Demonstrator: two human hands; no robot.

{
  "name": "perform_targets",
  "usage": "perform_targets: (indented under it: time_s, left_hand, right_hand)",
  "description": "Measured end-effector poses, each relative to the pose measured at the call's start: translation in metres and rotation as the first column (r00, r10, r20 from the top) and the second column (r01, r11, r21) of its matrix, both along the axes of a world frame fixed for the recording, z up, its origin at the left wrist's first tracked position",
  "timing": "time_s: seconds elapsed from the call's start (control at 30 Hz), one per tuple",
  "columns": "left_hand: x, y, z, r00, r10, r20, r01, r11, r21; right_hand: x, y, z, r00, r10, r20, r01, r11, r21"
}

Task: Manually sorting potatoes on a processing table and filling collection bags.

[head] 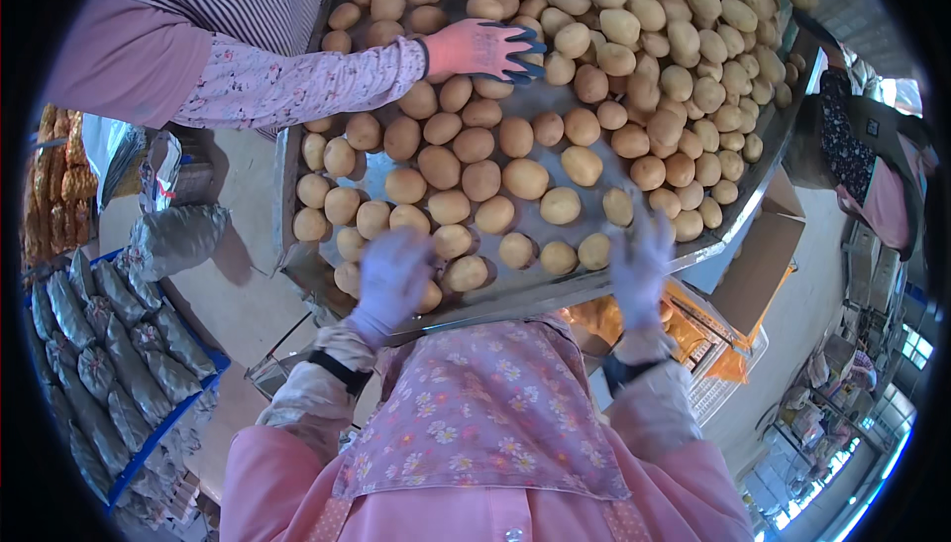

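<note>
Many potatoes (526, 178) lie on a metal sorting table (546, 100), in a loose single layer near me and heaped at the far right. My left hand (394, 274), in a pale lavender glove, is over the potatoes by the near left edge. Motion blurs its fingers, and whatever is under them is hidden. At the near right edge, my right hand (640, 267) wears the same kind of glove. Its blurred fingers are spread beside a potato (618, 206), and no potato shows in its grasp.
A co-worker's coral-and-navy gloved hand (483, 50) reaches over the potatoes from the left. Another person's sleeve (847, 133) is at the right. A cardboard box (758, 267) and a white plastic crate (724, 378) stand below the right edge. Filled bags (119, 349) lie on the left.
</note>
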State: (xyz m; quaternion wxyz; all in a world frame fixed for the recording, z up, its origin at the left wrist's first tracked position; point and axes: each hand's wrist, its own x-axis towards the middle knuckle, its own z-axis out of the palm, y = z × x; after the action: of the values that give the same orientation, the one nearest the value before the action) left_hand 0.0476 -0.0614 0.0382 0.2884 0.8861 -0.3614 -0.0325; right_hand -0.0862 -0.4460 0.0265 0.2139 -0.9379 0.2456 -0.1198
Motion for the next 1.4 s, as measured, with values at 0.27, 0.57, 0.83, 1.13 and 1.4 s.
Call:
perform_targets:
  time_s: [0.27, 0.57, 0.83, 1.13, 1.4]
  left_hand:
    - [-0.024, 0.050, -0.016, 0.950, -0.266, -0.162, 0.301, 0.918, 0.257]
    - [0.086, 0.095, 0.007, 0.977, 0.173, 0.122, -0.191, 0.969, 0.156]
    - [0.202, -0.002, -0.084, 0.815, 0.579, -0.037, -0.567, 0.809, 0.153]
    - [0.106, 0.025, -0.034, 0.968, 0.248, -0.043, -0.224, 0.927, 0.299]
    - [0.007, -0.093, 0.021, 0.780, -0.271, -0.564, 0.153, 0.956, -0.249]
  right_hand:
    - [0.067, 0.114, -0.021, 0.741, 0.665, -0.092, -0.649, 0.745, 0.154]
    - [0.247, 0.030, -0.011, 0.960, 0.272, 0.072, -0.267, 0.961, -0.073]
    - [0.188, 0.154, -0.021, 0.677, 0.733, -0.072, -0.730, 0.681, 0.065]
    - [0.017, 0.038, 0.040, 0.682, 0.665, -0.305, -0.596, 0.746, 0.296]
    - [0.039, 0.124, 0.039, 0.986, -0.158, -0.050, 0.085, 0.225, 0.971]
